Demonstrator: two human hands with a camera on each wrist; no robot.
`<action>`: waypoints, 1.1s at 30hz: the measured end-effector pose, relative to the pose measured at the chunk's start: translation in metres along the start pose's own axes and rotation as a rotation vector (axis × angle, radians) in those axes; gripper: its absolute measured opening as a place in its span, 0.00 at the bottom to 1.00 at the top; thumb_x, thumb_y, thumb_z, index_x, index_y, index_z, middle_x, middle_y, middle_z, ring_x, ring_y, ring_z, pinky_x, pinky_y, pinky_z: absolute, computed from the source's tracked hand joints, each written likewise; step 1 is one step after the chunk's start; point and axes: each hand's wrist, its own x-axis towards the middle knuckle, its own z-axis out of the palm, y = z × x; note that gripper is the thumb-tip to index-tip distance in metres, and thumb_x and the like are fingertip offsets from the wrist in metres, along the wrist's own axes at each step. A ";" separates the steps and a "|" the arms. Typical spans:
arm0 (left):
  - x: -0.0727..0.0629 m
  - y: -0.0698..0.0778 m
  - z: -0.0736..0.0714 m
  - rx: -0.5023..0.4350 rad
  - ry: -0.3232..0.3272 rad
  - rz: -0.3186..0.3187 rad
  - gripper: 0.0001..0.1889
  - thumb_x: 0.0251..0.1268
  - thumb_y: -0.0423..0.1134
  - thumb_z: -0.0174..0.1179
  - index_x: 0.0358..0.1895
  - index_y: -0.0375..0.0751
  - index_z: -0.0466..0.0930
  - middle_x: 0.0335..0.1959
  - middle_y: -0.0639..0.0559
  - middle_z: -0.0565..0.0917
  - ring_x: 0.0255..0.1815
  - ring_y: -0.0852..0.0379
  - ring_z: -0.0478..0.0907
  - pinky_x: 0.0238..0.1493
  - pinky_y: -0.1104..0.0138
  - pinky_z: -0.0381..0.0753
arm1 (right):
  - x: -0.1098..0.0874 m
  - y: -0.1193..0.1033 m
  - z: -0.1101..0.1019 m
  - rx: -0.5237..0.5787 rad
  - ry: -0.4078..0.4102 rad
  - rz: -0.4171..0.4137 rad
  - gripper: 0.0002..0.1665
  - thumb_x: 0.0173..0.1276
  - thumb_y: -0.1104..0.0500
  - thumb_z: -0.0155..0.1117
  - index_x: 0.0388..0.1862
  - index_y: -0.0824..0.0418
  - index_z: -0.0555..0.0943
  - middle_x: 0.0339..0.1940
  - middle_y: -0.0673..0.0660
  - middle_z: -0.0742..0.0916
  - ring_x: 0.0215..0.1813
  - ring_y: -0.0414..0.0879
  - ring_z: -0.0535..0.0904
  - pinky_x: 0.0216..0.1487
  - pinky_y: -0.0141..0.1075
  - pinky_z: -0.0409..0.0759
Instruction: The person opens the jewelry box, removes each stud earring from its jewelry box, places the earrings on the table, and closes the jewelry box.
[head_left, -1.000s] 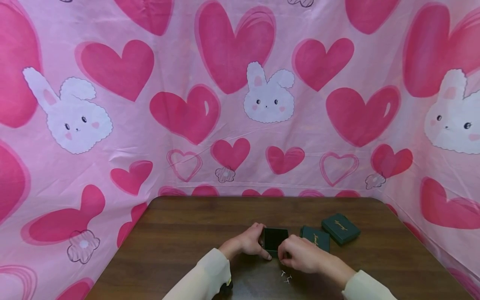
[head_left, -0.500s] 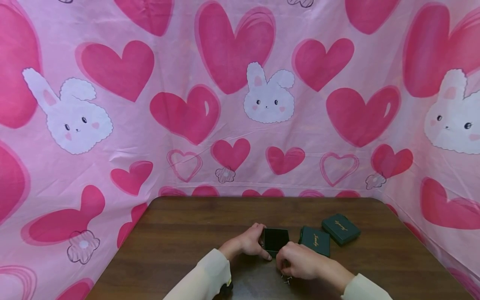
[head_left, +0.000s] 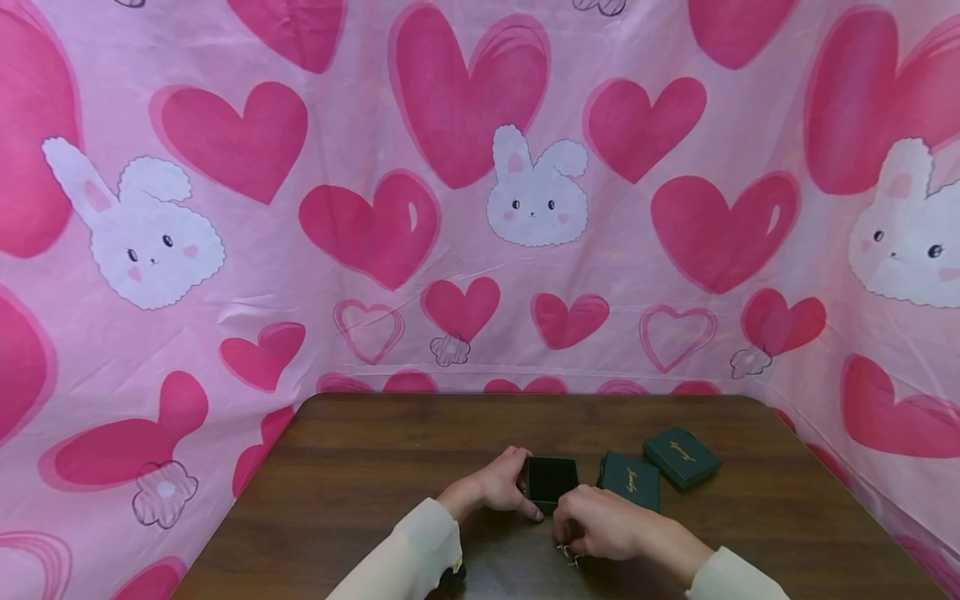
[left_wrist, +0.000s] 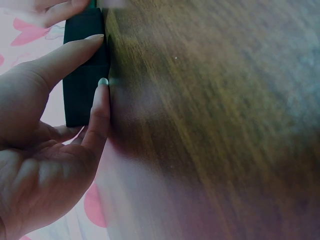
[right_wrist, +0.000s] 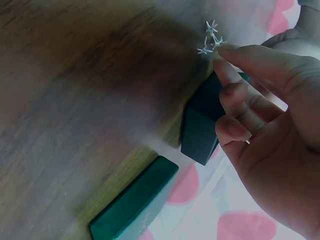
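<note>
A small dark green box [head_left: 552,481] with a black inside sits open-topped on the table. My left hand [head_left: 495,483] grips it from the left. In the left wrist view, the thumb and fingers of that hand lie along the dark box [left_wrist: 86,97]. To the right of the box and nearer to me is my right hand [head_left: 603,523]. In the right wrist view, its thumb and forefinger [right_wrist: 225,75] pinch at one of several tiny silver star-shaped pieces [right_wrist: 211,27] on the table. How firmly that piece is held is partly hidden.
Two dark green square pieces with gold script lie to the right: a nearer one [head_left: 632,481], partly behind my right hand, and a farther one [head_left: 682,457]. Pink heart-print cloth [head_left: 480,250] hangs around the brown wooden table [head_left: 375,450].
My right hand has moved from the open box's front right corner toward me, down to the silver pieces. My left hand keeps its hold on the box.
</note>
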 end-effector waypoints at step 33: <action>-0.002 0.002 -0.002 -0.022 -0.017 -0.033 0.34 0.47 0.36 0.82 0.56 0.42 0.71 0.45 0.52 0.69 0.44 0.56 0.70 0.50 0.63 0.76 | -0.023 0.023 -0.033 -0.169 0.174 0.162 0.08 0.63 0.55 0.75 0.40 0.47 0.85 0.40 0.42 0.80 0.40 0.44 0.79 0.36 0.41 0.77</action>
